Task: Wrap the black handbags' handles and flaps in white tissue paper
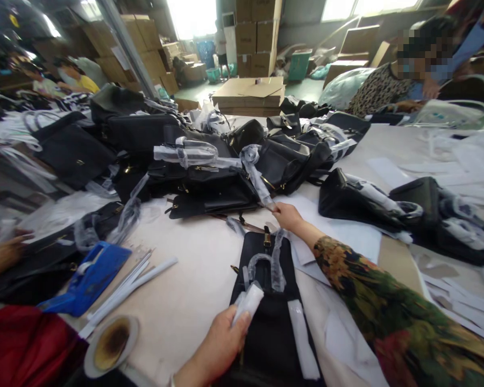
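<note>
A black handbag (272, 322) lies flat on the table right in front of me, its handle wrapped in clear plastic. My left hand (226, 338) is closed round a small roll of white wrapping (248, 302) at the bag's left edge. My right hand (286, 216), in a flowered sleeve, reaches forward past the bag's top. Its fingers pinch the end of a plastic-wrapped strap (255, 174) that runs up to the pile of black bags (210, 177).
A blue tape dispenser (89, 277), white strips (133, 285) and a scorched round dish (111, 344) lie at the left. More wrapped black bags (411, 212) sit at the right. Another person's hand (2, 252) shows at the far left, a seated person (391, 80) at the back right, and flat cardboard (250, 91) beyond the table.
</note>
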{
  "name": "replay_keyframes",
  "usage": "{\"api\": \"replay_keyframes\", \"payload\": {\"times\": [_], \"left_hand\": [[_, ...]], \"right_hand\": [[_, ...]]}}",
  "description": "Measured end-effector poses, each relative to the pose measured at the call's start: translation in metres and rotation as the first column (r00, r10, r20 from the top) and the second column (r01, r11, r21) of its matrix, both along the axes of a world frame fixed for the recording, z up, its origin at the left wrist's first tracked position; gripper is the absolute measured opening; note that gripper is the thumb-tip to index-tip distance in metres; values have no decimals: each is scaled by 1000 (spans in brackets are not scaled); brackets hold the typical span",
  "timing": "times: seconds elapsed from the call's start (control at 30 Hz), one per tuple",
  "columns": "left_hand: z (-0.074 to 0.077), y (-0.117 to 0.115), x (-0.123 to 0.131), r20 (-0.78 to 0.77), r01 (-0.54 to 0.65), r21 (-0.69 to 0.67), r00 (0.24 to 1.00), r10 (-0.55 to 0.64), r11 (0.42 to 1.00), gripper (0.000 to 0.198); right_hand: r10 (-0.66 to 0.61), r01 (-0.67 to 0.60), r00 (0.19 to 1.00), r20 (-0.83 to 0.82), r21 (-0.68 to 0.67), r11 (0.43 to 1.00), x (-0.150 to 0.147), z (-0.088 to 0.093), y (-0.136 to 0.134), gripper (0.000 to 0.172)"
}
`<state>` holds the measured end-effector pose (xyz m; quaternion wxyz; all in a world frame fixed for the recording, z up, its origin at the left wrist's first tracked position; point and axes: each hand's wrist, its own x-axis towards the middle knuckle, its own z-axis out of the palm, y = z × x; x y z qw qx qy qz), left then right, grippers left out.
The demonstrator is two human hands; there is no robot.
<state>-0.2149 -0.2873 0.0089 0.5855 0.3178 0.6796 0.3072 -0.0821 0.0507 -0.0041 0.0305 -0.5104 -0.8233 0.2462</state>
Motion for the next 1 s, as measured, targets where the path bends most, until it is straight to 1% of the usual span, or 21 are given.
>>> {"api": "replay_keyframes", "payload": {"times": [0.03,0.07,0.1,0.13,0.17,0.2,0.23,0.27,0.3,0.33,0.4,0.5,0.57,0.67,0.7,0.87,1.0], "left_hand": [[-1,-1,-1,55,-26,-9,998,26,1000,49],[-2,-1,-2,106,-47,-15,993,49,999,51],[-2,-2,-3,157,-68,-19,985,71,997,52],[-2,-2,-4,212,-91,-26,973,94,996,52],[-2,-3,-6,267,-111,-35,957,116,993,52],[-1,-3,-7,318,-124,-45,939,132,991,52],[-1,-4,-8,360,-132,-54,922,143,990,52],[0,-5,-9,393,-139,-62,907,152,988,51],[0,-5,-10,418,-142,-68,895,157,988,51],[0,-6,-11,437,-141,-74,885,159,987,51],[0,-7,-10,456,-140,-89,874,165,986,50],[0,-11,-8,460,-149,-104,869,180,983,50],[1,-13,-5,454,-154,-95,872,180,984,51],[3,-15,-1,438,-159,-67,882,172,985,55],[4,-15,0,426,-158,-59,889,168,986,56],[6,-16,4,343,-144,-27,928,144,989,59],[5,-18,6,294,-150,-10,945,147,989,59]], "right_hand": [[-21,19,998,-55,-39,999,8,8,-14,23],[-52,37,990,-132,-117,992,17,15,-32,23],[-97,45,970,-223,-229,972,27,20,-54,21],[-176,43,931,-320,-382,923,37,24,-78,18],[-270,19,879,-392,-537,843,48,27,-104,13],[-361,-11,834,-418,-666,746,57,30,-131,9],[-427,-34,809,-405,-757,652,66,32,-157,9],[-456,-40,811,-367,-811,583,73,35,-181,10],[-463,-30,826,-322,-845,534,78,37,-203,10],[-457,-13,845,-279,-864,504,82,39,-221,10],[-437,27,873,-217,-873,486,83,41,-247,8],[-451,71,872,-191,-862,502,76,40,-264,9],[-455,84,869,-195,-848,524,69,37,-267,10],[-422,95,887,-187,-820,565,59,31,-268,11],[-418,99,890,-184,-816,569,56,29,-268,11],[-453,107,873,-178,-838,535,47,23,-267,10],[-469,130,871,-150,-848,514,47,22,-268,12]]}}
